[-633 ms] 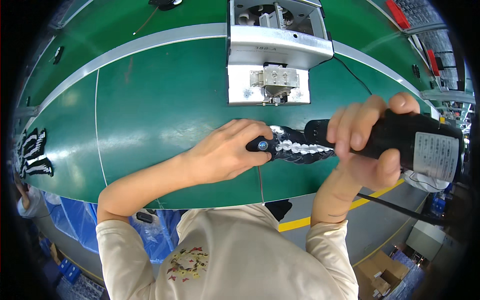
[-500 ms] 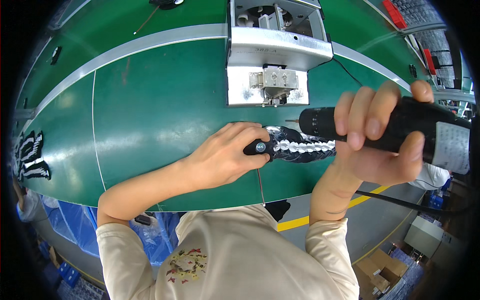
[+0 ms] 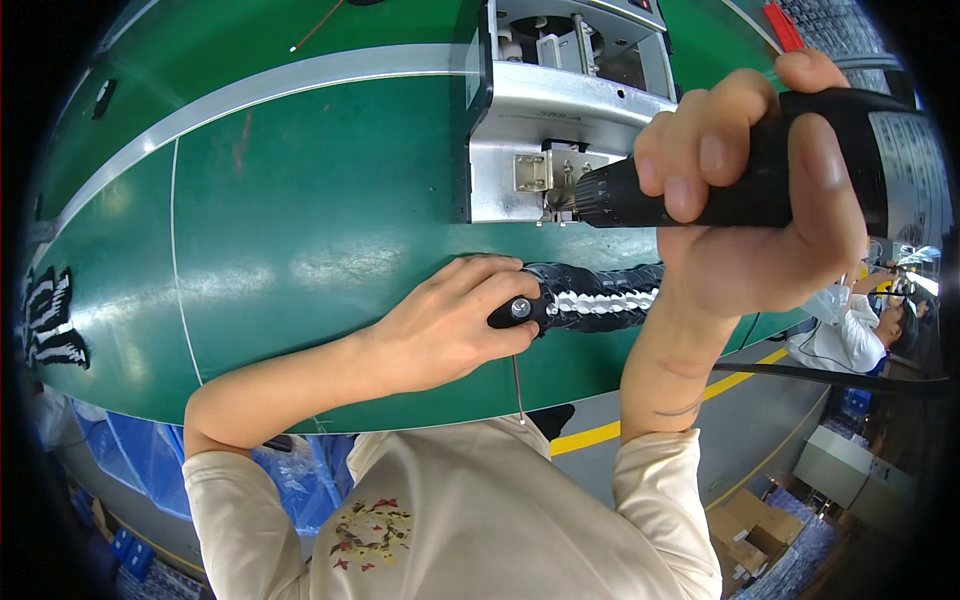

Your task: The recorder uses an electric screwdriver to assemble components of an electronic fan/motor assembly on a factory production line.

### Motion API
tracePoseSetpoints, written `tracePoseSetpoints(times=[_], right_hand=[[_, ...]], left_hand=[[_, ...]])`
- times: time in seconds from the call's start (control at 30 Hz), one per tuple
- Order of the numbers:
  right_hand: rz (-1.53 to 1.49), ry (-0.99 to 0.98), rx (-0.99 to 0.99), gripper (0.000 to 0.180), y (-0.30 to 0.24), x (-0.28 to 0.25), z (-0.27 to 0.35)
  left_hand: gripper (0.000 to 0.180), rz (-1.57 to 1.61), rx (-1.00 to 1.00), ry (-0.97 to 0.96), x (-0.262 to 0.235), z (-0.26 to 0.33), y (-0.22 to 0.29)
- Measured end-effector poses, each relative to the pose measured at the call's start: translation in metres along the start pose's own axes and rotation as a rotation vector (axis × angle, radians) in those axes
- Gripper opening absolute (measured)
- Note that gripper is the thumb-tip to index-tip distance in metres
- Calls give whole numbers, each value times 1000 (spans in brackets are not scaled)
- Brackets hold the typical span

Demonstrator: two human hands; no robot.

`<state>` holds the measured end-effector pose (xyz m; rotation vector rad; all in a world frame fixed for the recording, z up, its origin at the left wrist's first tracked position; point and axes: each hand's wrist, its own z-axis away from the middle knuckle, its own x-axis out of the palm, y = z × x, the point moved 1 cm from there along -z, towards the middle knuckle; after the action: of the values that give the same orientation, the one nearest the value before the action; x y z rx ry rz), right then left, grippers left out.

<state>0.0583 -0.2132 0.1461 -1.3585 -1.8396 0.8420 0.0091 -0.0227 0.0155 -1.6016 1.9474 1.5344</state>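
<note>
My right hand (image 3: 750,190) is wrapped round a black electric screwdriver (image 3: 625,195), held level with its tip pointing left. That tip is at the pickup block (image 3: 560,172) on the front of a metal screw feeder (image 3: 570,105); whether a screw is on the bit cannot be made out. On the green table, my left hand (image 3: 445,320) grips the left end of a long black scaly piece (image 3: 600,303) with a white ridged strip along it. A round silvery spot shows on its black end. The piece's right end is hidden behind my right wrist.
A thin wire (image 3: 519,390) hangs over the table's front edge below my left hand. Black-and-white pieces (image 3: 55,320) lie at the far left. A metal rail (image 3: 260,85) crosses behind. A dark cable (image 3: 850,378) runs at right, near another person in white (image 3: 850,335).
My right hand has moved the screwdriver up and away, from above the black piece to the feeder's pickup block. My left hand keeps its grip on the piece. The view has shifted slightly.
</note>
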Motion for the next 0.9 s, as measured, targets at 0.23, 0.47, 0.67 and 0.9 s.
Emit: tracePoseSetpoints(times=[0.23, 0.47, 0.67, 0.9], right_hand=[[33, -52, 43, 43, -15, 1, 24], [8, -38, 26, 46, -16, 10, 65], [50, 115, 101, 45, -9, 20, 74], [121, 97, 102, 40, -6, 30, 76]], left_hand=[[23, 29, 17, 24, 3, 1, 1], [25, 15, 8, 29, 3, 7, -3], [23, 25, 3, 43, 4, 6, -1], [21, 32, 3, 63, 4, 4, -1]])
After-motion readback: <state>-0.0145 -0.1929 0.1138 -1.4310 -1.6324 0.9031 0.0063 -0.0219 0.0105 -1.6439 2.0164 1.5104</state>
